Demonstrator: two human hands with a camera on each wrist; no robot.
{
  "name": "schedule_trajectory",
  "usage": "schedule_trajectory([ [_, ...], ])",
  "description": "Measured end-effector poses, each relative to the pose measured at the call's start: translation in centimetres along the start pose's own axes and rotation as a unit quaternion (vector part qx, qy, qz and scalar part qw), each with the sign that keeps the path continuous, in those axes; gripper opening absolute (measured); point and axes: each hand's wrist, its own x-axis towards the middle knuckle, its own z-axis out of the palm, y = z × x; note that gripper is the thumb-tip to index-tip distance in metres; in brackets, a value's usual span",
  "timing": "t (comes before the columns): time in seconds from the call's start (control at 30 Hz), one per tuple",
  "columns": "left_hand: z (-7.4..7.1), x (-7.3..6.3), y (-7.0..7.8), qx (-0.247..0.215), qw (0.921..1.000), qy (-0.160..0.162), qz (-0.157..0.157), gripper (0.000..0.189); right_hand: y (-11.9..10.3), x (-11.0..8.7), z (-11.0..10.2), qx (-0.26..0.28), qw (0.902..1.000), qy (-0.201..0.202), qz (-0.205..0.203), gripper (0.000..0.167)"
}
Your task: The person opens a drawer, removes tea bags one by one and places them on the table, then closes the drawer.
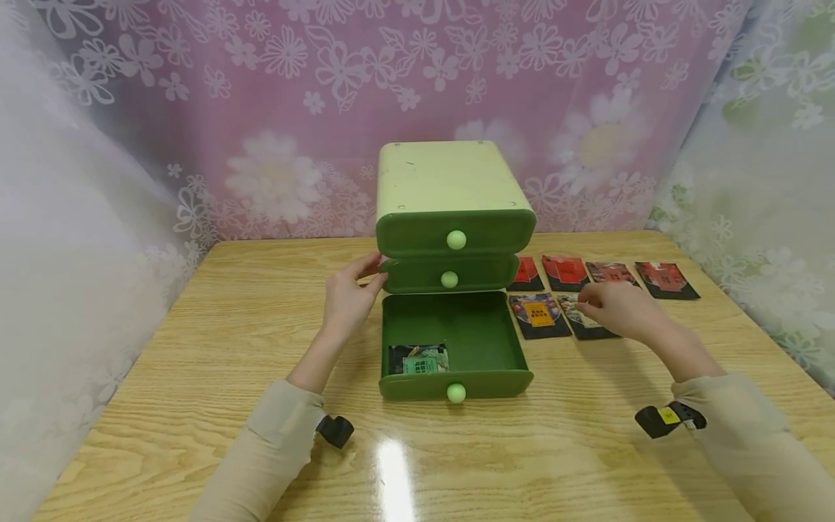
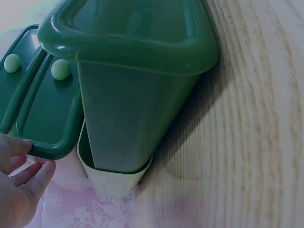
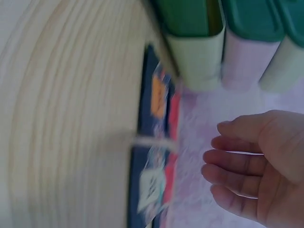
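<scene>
A small chest of drawers (image 1: 450, 174) with a cream top and green drawer fronts stands on the table. My left hand (image 1: 349, 301) is at the left edge of the middle drawer (image 1: 417, 275); in the left wrist view its thumb lies on the front and its fingers curl behind the rim. Below, the bottom drawer (image 1: 483, 341) is pulled out, with a dark packet (image 1: 420, 360) with a green label inside. Over the row of packets hovers my right hand (image 1: 622, 312), fingers loosely bent and holding nothing. Beneath it lies a packet with a pale label (image 1: 583, 319).
Beside that packet lies one with an orange label (image 1: 538, 313). Behind them is a row of red-labelled packets (image 1: 665, 278), partly hidden by the chest at its left end. The top drawer (image 1: 417, 233) is closed. A floral curtain (image 1: 280, 109) hangs behind the table (image 1: 248, 326).
</scene>
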Motion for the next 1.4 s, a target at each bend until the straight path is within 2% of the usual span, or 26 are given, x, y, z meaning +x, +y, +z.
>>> schedule_trajectory([
  [0.2,0.0,0.0,0.0,-0.003,1.0000,0.000,0.002,0.037,-3.3,0.3,-0.6,0.027,0.9983,-0.018,-0.050,0.021],
  [0.4,0.0,0.0,0.0,-0.008,1.0000,0.000,-0.002,0.037,-6.1,0.8,-1.3,0.038,0.9916,-0.036,-0.119,0.013],
  [0.57,-0.2,-0.1,0.0,-0.007,1.0000,0.001,-0.005,0.038,-8.0,2.0,-1.9,0.039,0.9789,-0.058,-0.192,0.011],
  [0.7,-0.2,-0.1,-0.1,-0.005,1.0000,0.000,-0.003,0.038,-9.7,3.3,-2.3,0.040,0.9663,-0.096,-0.235,0.014],
  [0.97,-0.2,0.0,0.0,0.001,1.0000,-0.007,-0.001,0.038,-12.9,5.8,-1.4,0.023,0.9463,-0.201,-0.252,0.024],
  [1.17,-0.2,-0.1,-0.1,0.010,0.9999,-0.011,-0.003,0.038,-15.1,7.7,-0.7,-0.005,0.9249,-0.274,-0.264,0.031],
  [1.3,-0.2,0.0,0.0,0.009,0.9999,-0.010,-0.003,0.038,-16.5,8.9,-0.4,-0.012,0.9112,-0.297,-0.285,0.032],
  [1.4,-0.1,0.0,0.0,0.011,0.9999,-0.010,0.000,0.038,-17.2,9.6,0.2,-0.031,0.9062,-0.297,-0.299,0.030],
])
